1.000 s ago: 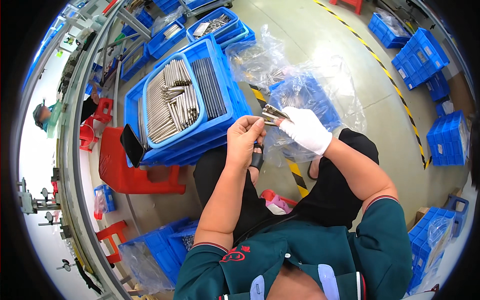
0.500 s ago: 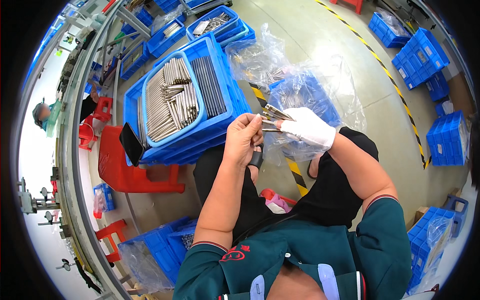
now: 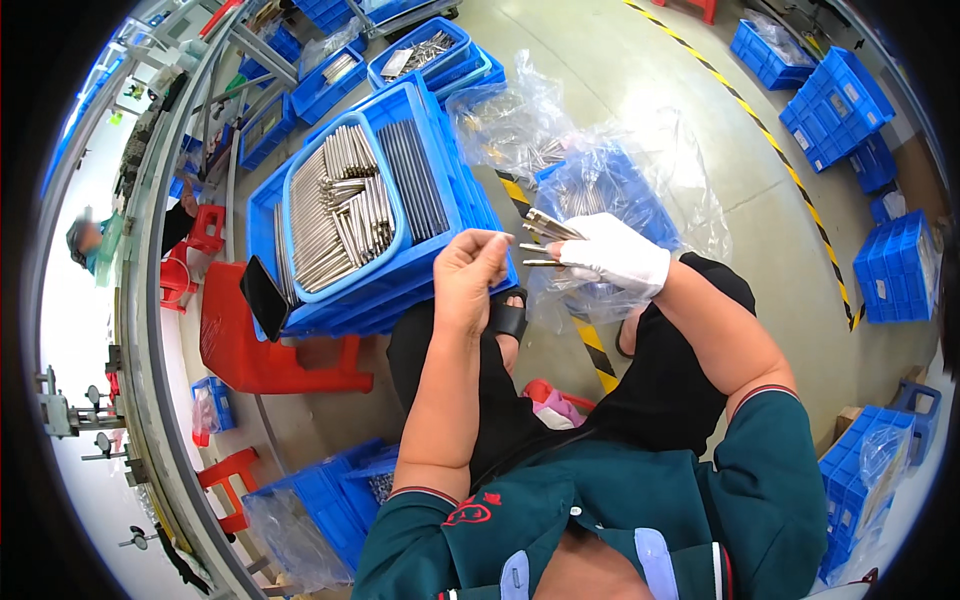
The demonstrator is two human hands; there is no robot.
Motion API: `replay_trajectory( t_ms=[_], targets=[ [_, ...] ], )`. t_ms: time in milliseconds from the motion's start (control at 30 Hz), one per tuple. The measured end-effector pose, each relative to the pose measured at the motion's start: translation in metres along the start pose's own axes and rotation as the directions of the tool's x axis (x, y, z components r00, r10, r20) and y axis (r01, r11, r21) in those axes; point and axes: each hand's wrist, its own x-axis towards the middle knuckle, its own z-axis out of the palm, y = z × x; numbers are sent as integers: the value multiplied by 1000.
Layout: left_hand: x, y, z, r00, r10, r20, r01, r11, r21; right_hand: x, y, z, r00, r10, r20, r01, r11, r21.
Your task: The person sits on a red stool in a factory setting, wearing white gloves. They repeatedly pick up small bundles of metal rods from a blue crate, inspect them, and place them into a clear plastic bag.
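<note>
The step in hand seems to be picking through a small batch of slim metal rods [image 3: 553,228], held out in front of the knees, right of the stacked blue crates [image 3: 370,305]. The right hand [image 3: 615,258], in a white glove, has its grip closed around the batch, the rod ends fanned out towards the left. The left hand [image 3: 468,275] is bare and just beside those ends, thumb and fingers drawn together; I cannot tell whether anything is pinched between them.

As I judge it, the next move calls for a steady right grip and a precise left pinch — the rods lie close together, and a loose one could slip.

To the left, a light-blue tray [image 3: 404,225] sits on the stack, full of similar rods lying in several directions, with dark rods [image 3: 412,170] along its right side. A black flat object [image 3: 263,298] juts up at the stack's near left corner. On the far right, clear plastic [image 3: 685,195] drapes over another blue crate [image 3: 645,200] — an obstacle to reaching in there. A red stool [image 3: 250,340] stands left of the legs.
</note>
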Motion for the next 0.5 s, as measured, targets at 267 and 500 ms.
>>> replay_trajectory(
  t_ms=[267, 500],
  targets=[
    [-4, -1, 9, 999, 49, -20, -48, 996, 72, 2, 4, 5, 999, -17, -50, 0, 945, -327],
    [-5, -2, 9, 1000, 28, 1, -28, 986, 165, 1, 3, 10, 985, -152, -83, 79, 819, -569]
  ],
)
